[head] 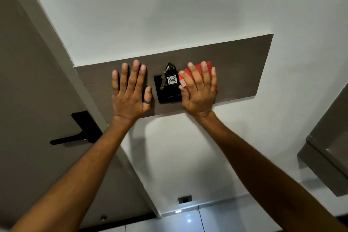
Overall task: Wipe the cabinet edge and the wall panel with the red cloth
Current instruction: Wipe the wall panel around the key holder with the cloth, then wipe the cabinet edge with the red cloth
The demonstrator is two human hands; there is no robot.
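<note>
A dark brown wooden wall panel [241, 66] runs across the white wall. My right hand [199, 90] presses the folded red cloth [195, 68] flat against the panel, just right of a black key-card holder [165, 97]. Only the cloth's top and edges show around my fingers. My left hand [130, 90] lies flat on the panel with fingers spread, left of the holder, and wears a dark ring on the thumb. The grey-brown cabinet edge [320, 160] juts in at the right.
A key and a black tag marked 406 [172, 79] hang from the card holder between my hands. A brown door with a black lever handle [75, 136] stands at the left. A wall socket [185, 199] sits low on the wall above the tiled floor.
</note>
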